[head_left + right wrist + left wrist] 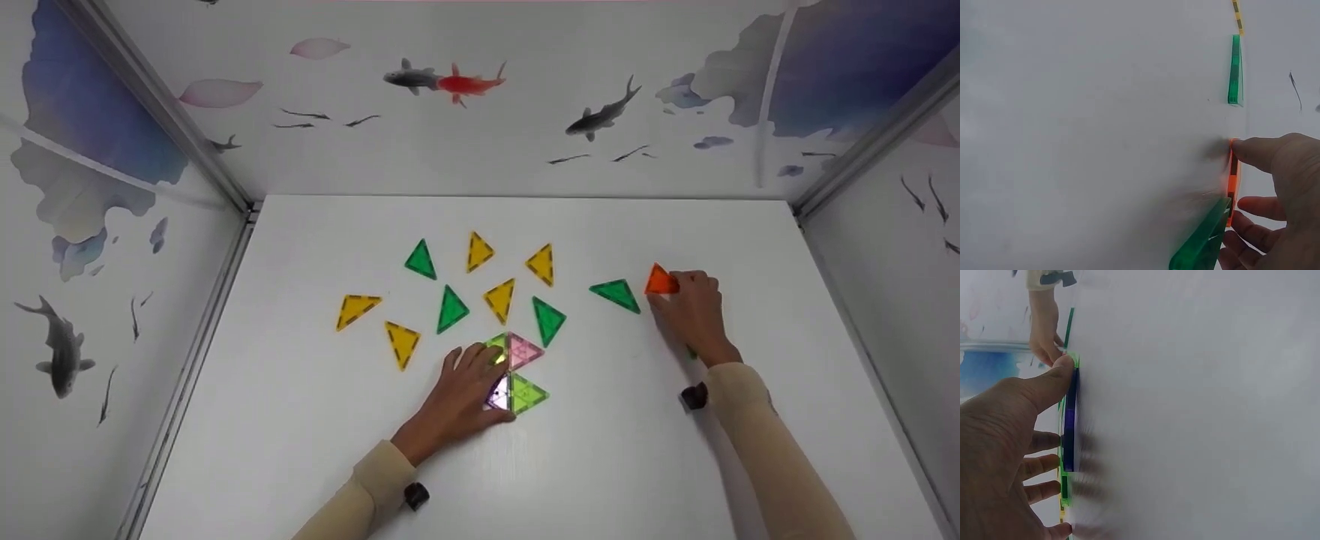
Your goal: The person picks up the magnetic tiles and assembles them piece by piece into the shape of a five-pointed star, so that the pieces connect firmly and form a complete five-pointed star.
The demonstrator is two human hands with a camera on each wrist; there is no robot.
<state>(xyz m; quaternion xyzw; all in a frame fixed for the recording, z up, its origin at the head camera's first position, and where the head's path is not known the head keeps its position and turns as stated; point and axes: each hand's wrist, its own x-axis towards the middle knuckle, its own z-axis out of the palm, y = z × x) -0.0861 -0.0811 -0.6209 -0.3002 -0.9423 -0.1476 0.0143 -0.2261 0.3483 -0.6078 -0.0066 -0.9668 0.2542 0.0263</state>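
Note:
Flat triangular magnetic tiles lie together near the middle: a pink tile (pixel 524 351), a lime tile (pixel 529 393), a purple tile (pixel 501 395) and another lime one partly covered by fingers. My left hand (pixel 465 394) rests over their left side with its fingers spread, the thumb at the near corner. In the left wrist view the purple tile's edge (pixel 1070 422) runs between thumb and fingers. Over on the right, my right hand (pixel 694 307) pinches an orange triangle tile (pixel 658 280) at its edges. Its thumb touches one end of the orange tile (pixel 1233 180) in the right wrist view.
Several yellow tiles (pixel 403 345) and green tiles (pixel 452 309) lie scattered beyond the left hand. One green tile (pixel 617 294) sits left of the orange one; another (pixel 1202 239) shows close below the right hand. Printed panels (pixel 525 172) wall the white table.

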